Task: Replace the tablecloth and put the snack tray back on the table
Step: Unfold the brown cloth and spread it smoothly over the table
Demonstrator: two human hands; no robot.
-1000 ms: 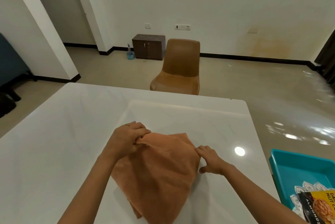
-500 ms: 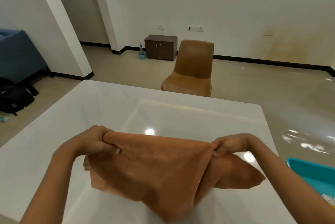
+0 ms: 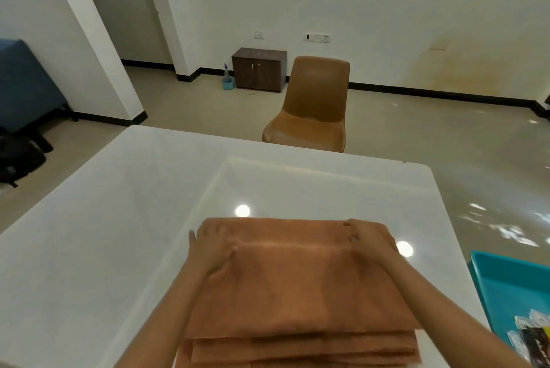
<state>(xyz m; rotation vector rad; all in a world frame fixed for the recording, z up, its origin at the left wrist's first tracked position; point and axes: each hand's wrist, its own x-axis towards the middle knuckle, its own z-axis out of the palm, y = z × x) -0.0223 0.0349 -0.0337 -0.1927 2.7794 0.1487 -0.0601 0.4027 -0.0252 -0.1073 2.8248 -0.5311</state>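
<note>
The orange tablecloth lies folded in layers on the near part of the white table. The left hand and right hand pinch its far corners (the picture is blurred). The teal snack tray stands at the right, off the table

only got the one feed here, a wide-angle cam on the person's head, looking forward and down over the white table; it sits close, so both forearms come in from the bottom edge and the orange cloth fills the lower middle; beyond the far table edge I see a brown chair and the back wall; no second view to overlap
</note>
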